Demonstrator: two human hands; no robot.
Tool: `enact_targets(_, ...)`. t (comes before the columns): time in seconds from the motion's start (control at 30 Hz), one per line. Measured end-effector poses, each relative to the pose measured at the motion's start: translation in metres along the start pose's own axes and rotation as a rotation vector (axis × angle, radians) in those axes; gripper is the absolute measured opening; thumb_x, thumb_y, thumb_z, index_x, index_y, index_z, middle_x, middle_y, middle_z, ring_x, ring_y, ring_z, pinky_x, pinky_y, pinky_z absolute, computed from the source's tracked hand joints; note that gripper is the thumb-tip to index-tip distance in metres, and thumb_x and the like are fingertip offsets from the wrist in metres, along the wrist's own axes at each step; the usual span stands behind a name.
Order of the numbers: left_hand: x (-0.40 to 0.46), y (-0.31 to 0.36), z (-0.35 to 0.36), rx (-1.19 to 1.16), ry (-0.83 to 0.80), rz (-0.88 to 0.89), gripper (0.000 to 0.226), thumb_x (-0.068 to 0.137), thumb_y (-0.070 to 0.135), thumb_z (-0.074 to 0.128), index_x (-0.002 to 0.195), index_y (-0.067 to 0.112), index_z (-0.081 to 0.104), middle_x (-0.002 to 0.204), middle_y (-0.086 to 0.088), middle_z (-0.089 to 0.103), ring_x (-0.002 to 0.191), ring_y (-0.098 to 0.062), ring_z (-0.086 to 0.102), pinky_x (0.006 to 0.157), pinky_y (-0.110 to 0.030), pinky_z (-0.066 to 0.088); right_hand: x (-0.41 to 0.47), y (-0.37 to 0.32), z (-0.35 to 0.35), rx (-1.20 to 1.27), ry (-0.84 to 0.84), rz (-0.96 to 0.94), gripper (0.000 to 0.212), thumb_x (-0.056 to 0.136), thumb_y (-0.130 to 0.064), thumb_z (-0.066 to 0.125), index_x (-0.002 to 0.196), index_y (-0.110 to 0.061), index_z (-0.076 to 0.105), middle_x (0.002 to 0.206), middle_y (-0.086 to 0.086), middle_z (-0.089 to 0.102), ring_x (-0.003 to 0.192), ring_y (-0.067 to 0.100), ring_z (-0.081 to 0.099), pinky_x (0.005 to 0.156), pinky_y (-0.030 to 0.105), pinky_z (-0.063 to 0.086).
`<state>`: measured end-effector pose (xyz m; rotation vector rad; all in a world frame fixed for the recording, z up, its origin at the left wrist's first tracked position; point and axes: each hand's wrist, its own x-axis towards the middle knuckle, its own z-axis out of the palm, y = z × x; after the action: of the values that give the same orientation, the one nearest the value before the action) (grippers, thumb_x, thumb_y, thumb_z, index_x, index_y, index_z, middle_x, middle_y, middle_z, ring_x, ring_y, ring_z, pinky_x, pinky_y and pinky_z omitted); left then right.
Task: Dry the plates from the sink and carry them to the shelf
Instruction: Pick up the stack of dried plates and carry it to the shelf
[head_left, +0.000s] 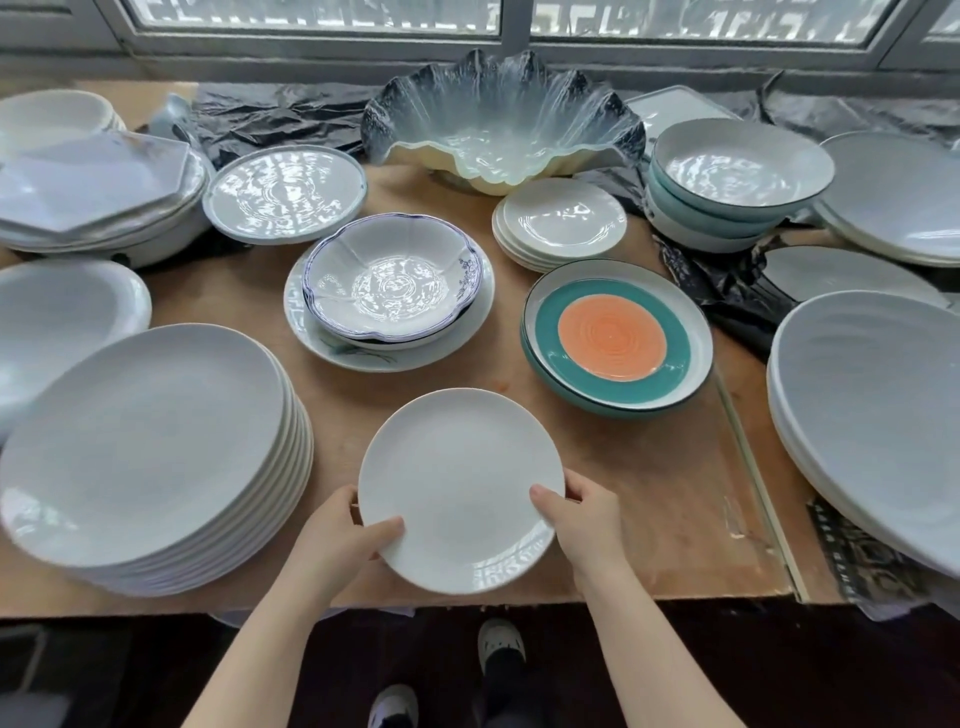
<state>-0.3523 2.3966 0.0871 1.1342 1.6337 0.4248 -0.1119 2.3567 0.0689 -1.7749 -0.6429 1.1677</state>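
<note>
Plate (461, 491): flat, round, just above the table's (649, 467) near edge, between both hands.
Left hand (340, 535): grasps its left rim.
Right hand (582, 514): grasps its right rim.
Nearest stack (150, 457): to the left.

small plate (461, 483): plain white, glossy
tall plate stack (150, 457): white, cream edges
ringed plate (618, 338): orange centre with fine spiral lines, teal band, white rim, dark edge line
scalloped bowl (392, 278): white, blue rim line, small blue floral marks
shell-shaped bowl (501, 117): translucent pale centre, dark blue-black frilled edge, cream underside
stacked bowls (727, 182): white inside, teal outside, dark rim
table (665, 467): tan wood
sheeting (270, 117): black
</note>
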Motion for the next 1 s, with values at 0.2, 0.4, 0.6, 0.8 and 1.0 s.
enact_targets(0.2, 0.0, 0.003, 0.0, 0.071, -0.052, -0.009, 0.031, 0.077, 0.018, 0.071, 0.104, 0.023, 0.055, 0.103, 0.005, 0.066, 0.094, -0.014, 0.064, 0.073, -0.033, 0.058, 0.002, 0.004, -0.002, 0.036, -0.022, 0.009, 0.028, 0.078, -0.004, 0.066, 0.08, -0.03, 0.075, 0.079, -0.006, 0.075, 0.077, 0.014, 0.07, 0.068, 0.032, 0.055)
enact_targets(0.4, 0.004, 0.009, -0.003, 0.11, -0.149, -0.005, 0.032, 0.08, 0.013, 0.067, 0.111, 0.017, 0.064, 0.103, -0.002, 0.071, 0.098, -0.021, 0.067, 0.082, -0.042, 0.058, 0.005, 0.009, -0.002, 0.029, -0.032, 0.038, 0.027, 0.081, -0.008, 0.067, 0.103, -0.021, 0.074, 0.088, -0.007, 0.075, 0.087, 0.017, 0.07, 0.083, 0.041, 0.057)
enact_targets(0.6, 0.009, 0.013, -0.005, 0.129, -0.188, -0.047, 0.033, 0.078, 0.012, 0.07, 0.11, 0.017, 0.065, 0.1, -0.001, 0.073, 0.095, -0.018, 0.068, 0.077, -0.035, 0.06, 0.006, 0.012, -0.002, -0.045, -0.042, -0.003, 0.022, 0.082, -0.015, 0.066, 0.094, -0.032, 0.073, 0.083, -0.012, 0.074, 0.083, 0.013, 0.07, 0.08, 0.041, 0.057)
enact_targets(0.8, 0.018, 0.024, -0.012, 0.346, -0.297, -0.142, 0.034, 0.079, 0.026, 0.069, 0.111, 0.03, 0.059, 0.106, 0.008, 0.067, 0.097, -0.013, 0.062, 0.062, -0.022, 0.054, 0.004, 0.01, -0.003, -0.095, -0.07, -0.062, 0.027, 0.083, -0.02, 0.064, 0.106, -0.031, 0.072, 0.081, -0.018, 0.073, 0.078, 0.005, 0.068, 0.067, 0.028, 0.057)
enact_targets(1.0, 0.025, 0.023, -0.019, 0.454, -0.372, -0.143, 0.036, 0.078, 0.034, 0.069, 0.113, 0.03, 0.059, 0.103, 0.004, 0.066, 0.075, -0.011, 0.055, 0.057, -0.019, 0.049, 0.002, 0.009, -0.003, -0.156, -0.082, -0.115, 0.031, 0.087, -0.021, 0.06, 0.117, -0.026, 0.067, 0.092, -0.009, 0.072, 0.088, 0.011, 0.067, 0.071, 0.029, 0.057)
